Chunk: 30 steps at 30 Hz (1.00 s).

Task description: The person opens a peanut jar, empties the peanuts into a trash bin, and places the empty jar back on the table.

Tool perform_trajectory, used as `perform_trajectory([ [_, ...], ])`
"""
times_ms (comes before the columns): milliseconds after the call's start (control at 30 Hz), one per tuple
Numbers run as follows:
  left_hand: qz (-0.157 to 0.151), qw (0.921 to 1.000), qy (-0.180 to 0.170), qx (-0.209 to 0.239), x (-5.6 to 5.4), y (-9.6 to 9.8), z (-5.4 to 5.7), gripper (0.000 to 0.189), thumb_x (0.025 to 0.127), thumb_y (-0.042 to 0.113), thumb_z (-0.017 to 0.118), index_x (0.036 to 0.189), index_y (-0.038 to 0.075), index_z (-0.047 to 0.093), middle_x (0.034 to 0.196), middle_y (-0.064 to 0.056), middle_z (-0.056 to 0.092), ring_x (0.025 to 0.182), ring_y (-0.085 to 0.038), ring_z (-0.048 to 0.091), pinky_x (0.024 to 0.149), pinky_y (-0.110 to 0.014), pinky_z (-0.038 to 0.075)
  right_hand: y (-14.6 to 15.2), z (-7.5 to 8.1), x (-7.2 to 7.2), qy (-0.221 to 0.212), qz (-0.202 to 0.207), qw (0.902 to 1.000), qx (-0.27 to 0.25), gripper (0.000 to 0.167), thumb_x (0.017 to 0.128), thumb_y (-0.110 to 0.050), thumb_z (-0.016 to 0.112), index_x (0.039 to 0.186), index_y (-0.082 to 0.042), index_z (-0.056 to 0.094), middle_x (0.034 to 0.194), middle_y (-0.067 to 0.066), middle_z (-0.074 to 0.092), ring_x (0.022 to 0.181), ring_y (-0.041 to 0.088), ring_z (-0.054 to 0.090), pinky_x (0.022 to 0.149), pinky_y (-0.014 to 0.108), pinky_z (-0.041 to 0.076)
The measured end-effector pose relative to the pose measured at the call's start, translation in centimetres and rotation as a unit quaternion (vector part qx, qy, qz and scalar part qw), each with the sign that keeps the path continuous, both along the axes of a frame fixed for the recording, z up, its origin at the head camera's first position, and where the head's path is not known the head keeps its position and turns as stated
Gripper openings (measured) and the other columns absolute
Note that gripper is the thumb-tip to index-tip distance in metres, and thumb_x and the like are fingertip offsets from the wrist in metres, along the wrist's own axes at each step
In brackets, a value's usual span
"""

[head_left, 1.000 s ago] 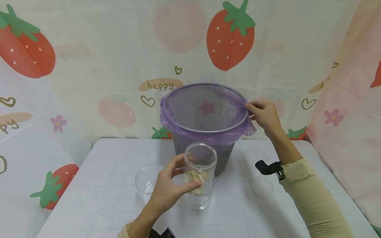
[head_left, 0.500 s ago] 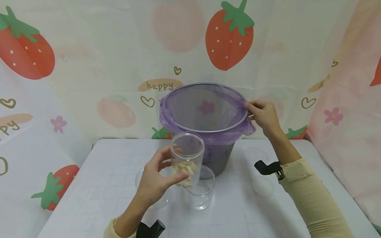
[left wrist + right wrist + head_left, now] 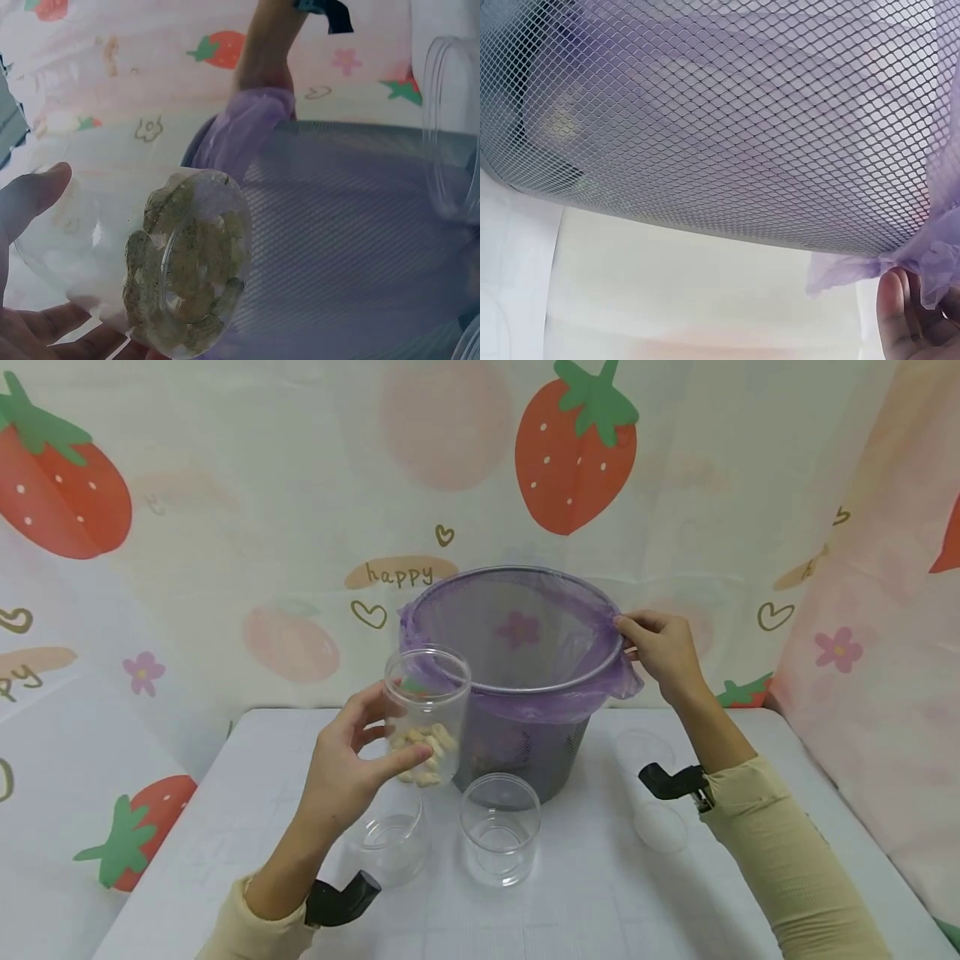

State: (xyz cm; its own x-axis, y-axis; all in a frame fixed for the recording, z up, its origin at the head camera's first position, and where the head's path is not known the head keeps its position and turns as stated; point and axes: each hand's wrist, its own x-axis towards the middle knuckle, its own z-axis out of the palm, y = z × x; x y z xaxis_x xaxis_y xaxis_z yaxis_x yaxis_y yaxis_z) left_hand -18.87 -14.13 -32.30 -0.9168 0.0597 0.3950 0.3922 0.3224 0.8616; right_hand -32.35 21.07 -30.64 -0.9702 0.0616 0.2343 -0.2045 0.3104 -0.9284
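Observation:
In the head view my left hand (image 3: pixel 341 777) grips a clear plastic cup (image 3: pixel 427 697), thumb on the near side. Peanuts in their shells (image 3: pixel 191 262) fill its lower part. The cup is raised above the table, in front of the left side of a grey mesh wastebasket (image 3: pixel 543 764). A purple bin bag (image 3: pixel 592 697) lines the basket and folds over its rim. At the rim's right side my right hand (image 3: pixel 663 652) pinches the bag between thumb and fingers. The right wrist view shows the bag gathered at those fingers (image 3: pixel 892 315), beside the mesh.
Two clear plastic cups, one in the middle (image 3: pixel 501 831) and one left of it (image 3: pixel 390 843), stand on the white table (image 3: pixel 585 893). Two clear round discs, like lids (image 3: pixel 660 828), lie at the right. A strawberry-print curtain (image 3: pixel 300 485) hangs behind.
My left hand has lifted the cup of peanuts up and to the left, away from the middle cup, which it hid before. The right hand stays at the bag.

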Motion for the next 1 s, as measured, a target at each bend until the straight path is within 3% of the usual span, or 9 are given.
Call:
perform_trajectory([
  [333,0.051,0.9983,-0.025,-0.012,-1.2,-1.8,2.1,0.064,0.08,0.011,0.079,0.137,0.01,0.049,0.12,-0.004,0.059,0.109,-0.002,0.055,0.093,-0.01,0.047,0.0,-0.3,-0.1,0.003,0.003,1.0,-0.001,0.039,0.096,-0.023,0.06,0.114,0.011,0.064,0.071,-0.018,0.059,0.069,-0.001,0.058,0.063,0.012,0.053],
  [600,0.066,0.9976,0.004,-0.023,-3.1,-3.1,3.0,0.064,0.083,0.019,0.078,0.139,0.012,0.048,0.121,0.005,0.06,0.113,-0.009,0.055,0.093,-0.02,0.046,0.0,-0.1,0.0,-0.002,0.002,1.0,-0.002,0.04,0.096,-0.025,0.06,0.115,0.01,0.064,0.072,-0.017,0.059,0.07,-0.001,0.057,0.063,0.012,0.053],
  [1000,0.081,0.9943,-0.009,-0.069,-6.0,-4.7,4.3,0.074,0.081,0.028,0.08,0.144,0.014,0.044,0.132,-0.01,0.058,0.121,-0.016,0.051,0.098,-0.031,0.045,-0.1,0.0,0.0,0.0,0.0,1.0,-0.002,0.039,0.096,-0.023,0.06,0.115,0.011,0.063,0.071,-0.017,0.059,0.069,-0.001,0.057,0.062,0.011,0.052],
])
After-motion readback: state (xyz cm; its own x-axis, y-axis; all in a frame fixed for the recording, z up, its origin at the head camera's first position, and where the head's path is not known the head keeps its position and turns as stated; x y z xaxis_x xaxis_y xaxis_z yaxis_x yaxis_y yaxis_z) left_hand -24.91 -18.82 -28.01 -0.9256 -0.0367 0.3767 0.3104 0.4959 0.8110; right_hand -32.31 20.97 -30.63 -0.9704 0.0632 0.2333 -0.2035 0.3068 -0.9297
